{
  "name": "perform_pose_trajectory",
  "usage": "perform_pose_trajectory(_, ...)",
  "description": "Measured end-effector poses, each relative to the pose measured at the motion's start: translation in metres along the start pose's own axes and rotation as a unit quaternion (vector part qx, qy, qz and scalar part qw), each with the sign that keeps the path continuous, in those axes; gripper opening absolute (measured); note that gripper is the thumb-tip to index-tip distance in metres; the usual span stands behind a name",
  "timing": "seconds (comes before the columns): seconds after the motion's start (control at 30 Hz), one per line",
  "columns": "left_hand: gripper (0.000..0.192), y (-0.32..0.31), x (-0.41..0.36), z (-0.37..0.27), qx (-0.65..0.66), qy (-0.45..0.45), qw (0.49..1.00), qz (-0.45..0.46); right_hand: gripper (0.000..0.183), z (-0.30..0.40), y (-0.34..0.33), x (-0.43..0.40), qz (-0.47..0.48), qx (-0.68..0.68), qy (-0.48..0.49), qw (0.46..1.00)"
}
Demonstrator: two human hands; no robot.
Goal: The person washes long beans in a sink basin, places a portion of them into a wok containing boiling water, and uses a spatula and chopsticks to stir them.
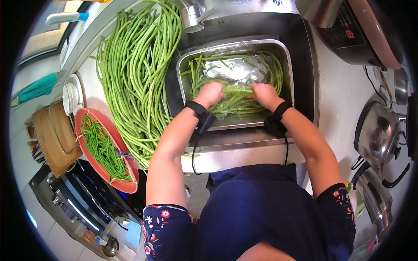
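Both hands work in a rectangular metal basin (291,98) of water, which stands inside a dark sink (303,65). My left hand (210,93) and my right hand (265,95) grip a bunch of long green beans (237,93) that stretches between them, partly under splashing water. More beans curve along the basin's right wall and lie at its left side. My fingers are blurred and partly hidden by water and beans. A large heap of long beans (137,75) covers the counter left of the sink and hangs over its front edge.
A metal faucet (192,19) rises behind the basin. At the left are a red plastic basket (85,119) of beans, a wooden cutting board (55,137) and white dishes (72,94). A brown appliance (369,36) and a lidded metal pan (378,135) stand at the right.
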State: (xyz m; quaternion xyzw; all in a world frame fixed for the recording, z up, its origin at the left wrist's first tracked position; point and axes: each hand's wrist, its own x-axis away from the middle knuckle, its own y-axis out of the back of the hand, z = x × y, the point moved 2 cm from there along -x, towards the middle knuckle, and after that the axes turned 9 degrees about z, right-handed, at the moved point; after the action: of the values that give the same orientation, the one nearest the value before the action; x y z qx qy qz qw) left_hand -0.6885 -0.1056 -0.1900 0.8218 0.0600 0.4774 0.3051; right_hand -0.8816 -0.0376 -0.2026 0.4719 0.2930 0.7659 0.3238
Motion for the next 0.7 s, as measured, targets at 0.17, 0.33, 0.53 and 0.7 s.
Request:
perform_pose_trajectory(0.17, 0.029, 0.049, 0.023, -0.003, 0.131, -0.058, 0.967, -0.211, 0.030, 0.000, 0.040, 0.013, -0.180, -0.165, 0.021, 0.970)
perform_pose_trajectory(0.33, 0.034, 0.081, 0.050, -0.006, 0.207, -0.103, 0.934, -0.271, 0.038, 0.010, 0.079, 0.032, -0.286, -0.205, 0.058, 0.934)
perform_pose_trajectory(0.53, 0.080, 0.049, 0.053, -0.007, 0.012, -0.072, 0.987, -0.146, 0.070, 0.012, 0.053, 0.040, -0.086, -0.027, 0.070, 0.993)
perform_pose_trajectory(0.7, 0.078, -0.003, 0.056, -0.024, -0.077, 0.030, 0.989, 0.121, 0.070, 0.019, 0.026, 0.043, 0.089, 0.010, 0.105, 0.990)
